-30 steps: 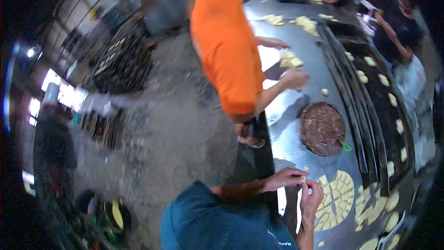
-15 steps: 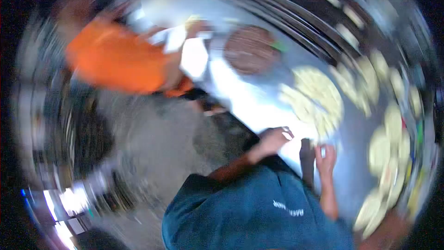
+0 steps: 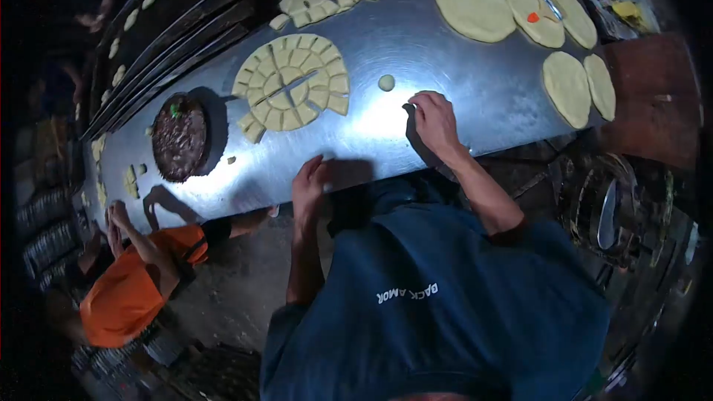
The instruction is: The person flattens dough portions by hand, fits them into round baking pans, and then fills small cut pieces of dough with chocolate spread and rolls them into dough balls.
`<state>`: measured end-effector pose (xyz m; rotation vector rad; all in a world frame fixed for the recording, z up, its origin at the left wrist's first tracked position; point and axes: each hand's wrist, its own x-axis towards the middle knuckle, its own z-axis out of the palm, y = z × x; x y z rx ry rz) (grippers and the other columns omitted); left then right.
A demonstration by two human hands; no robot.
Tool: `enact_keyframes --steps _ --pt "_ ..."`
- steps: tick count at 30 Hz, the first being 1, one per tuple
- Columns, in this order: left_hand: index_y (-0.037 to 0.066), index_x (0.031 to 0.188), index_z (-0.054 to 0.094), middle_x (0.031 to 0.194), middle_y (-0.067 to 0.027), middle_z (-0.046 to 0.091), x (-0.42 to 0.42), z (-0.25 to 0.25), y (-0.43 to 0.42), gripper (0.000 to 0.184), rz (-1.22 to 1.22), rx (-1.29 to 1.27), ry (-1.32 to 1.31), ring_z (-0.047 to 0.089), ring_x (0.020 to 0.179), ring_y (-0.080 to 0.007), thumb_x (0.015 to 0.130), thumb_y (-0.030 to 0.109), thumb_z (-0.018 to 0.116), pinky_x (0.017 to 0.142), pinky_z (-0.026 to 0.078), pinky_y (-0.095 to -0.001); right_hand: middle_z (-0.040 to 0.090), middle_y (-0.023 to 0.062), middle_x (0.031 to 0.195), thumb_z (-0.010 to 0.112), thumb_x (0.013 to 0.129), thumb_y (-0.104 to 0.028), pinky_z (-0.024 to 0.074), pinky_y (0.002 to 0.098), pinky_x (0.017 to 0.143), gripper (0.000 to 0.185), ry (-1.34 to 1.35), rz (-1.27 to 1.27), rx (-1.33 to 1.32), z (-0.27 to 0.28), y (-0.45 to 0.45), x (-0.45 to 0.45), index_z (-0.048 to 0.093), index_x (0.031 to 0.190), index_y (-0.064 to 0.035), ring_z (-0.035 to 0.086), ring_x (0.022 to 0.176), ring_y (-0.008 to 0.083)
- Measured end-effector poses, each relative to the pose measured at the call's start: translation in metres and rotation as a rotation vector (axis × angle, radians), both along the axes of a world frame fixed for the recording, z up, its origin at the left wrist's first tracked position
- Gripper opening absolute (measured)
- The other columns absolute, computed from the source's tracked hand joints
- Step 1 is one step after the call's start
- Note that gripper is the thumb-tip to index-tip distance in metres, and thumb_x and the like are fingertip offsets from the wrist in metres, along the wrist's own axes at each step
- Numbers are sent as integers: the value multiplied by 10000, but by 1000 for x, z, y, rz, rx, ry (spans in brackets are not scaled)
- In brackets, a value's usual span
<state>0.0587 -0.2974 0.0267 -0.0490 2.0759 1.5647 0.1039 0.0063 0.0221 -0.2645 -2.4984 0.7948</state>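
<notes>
My left hand (image 3: pixel 308 184) is over the table's near edge, fingers curled together; a small pale spot shows at its fingertips, too small to name. My right hand (image 3: pixel 433 120) is low over the metal table (image 3: pixel 401 37), fingers loosely bent and apart, nothing visible in them. A small dough ball (image 3: pixel 386 82) lies just beyond my right fingertips. Left of it is a flat dough round (image 3: pixel 291 83) cut into many pieces. Further left stands a round mass of brown filling (image 3: pixel 180 137) with a green tool (image 3: pixel 175 110) in it.
Flat dough ovals (image 3: pixel 474 9) lie at the upper right, one bearing a small red item (image 3: pixel 532 18). Cut dough scraps (image 3: pixel 308 7) lie beyond the round. Dark trays (image 3: pixel 186 37) stand at the upper left. A co-worker in orange (image 3: pixel 122 293) works at the table's left end.
The view has swung round to the right. My hands, together a second ago, are now apart. A dough ball lies on the table near my right hand.
</notes>
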Motion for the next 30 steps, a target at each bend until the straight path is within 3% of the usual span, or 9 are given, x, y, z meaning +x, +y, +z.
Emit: enact_keyframes --steps 3,9,12,15,18,21,24,26,30 --pt "-57 1197 564 948 -81 664 -20 -3 11 425 -22 64 31 596 854 -130 890 234 607 782 482 -268 618 107 871 604 765 16 434 413 776 166 -103 250 64 -37 27 26 655 904 -59 571 847 307" --pt "34 908 682 873 -207 671 -71 -21 88 338 -86 -621 394 642 833 -374 849 361 619 744 501 -436 624 127 882 616 834 -124 420 444 780 88 82 -115 31 -48 50 -39 632 885 -54 556 865 350" --pt "37 880 657 808 -188 664 -75 -19 115 298 -54 -699 509 639 819 -375 799 324 651 731 490 -445 610 163 880 593 856 -113 441 433 785 99 -43 191 -60 -37 19 12 625 849 -20 569 889 352" --pt "25 832 608 784 -178 639 -74 -32 114 208 -29 -586 676 630 720 -332 786 216 676 682 494 -427 604 158 869 622 819 -95 429 438 752 77 -151 244 55 -35 70 42 598 832 -23 557 853 354" --pt "16 866 546 825 -161 627 -65 -34 106 189 -132 -373 547 616 669 -248 787 138 667 617 492 -359 622 146 881 591 840 -105 420 432 809 78 23 -200 62 -37 63 -9 610 862 -33 568 888 344" --pt "-15 1146 447 844 -150 633 -51 -11 86 390 -30 340 18 639 813 -186 832 110 641 629 535 -282 618 169 924 587 840 -82 439 420 817 77 -12 -66 -199 -43 18 -11 608 891 -29 565 926 369" --pt "-16 1349 353 1014 -181 613 -42 25 34 592 116 349 -104 639 869 -203 830 74 623 743 541 -292 624 160 927 586 828 -25 448 429 826 45 -27 114 -88 -43 34 39 602 867 -38 576 933 343" --pt "-35 1179 538 1061 -92 615 -39 27 3 334 196 490 -167 627 905 -187 872 78 605 818 531 -349 609 140 877 621 818 -63 433 432 790 45 -91 -93 106 -36 53 25 586 838 -43 562 881 319" --pt "-36 1157 549 1034 -99 628 -44 9 -26 278 144 449 -96 619 919 -172 904 73 582 811 527 -327 604 158 916 595 839 -81 431 427 819 93 42 -278 -180 -40 12 -39 587 914 -26 555 903 355"
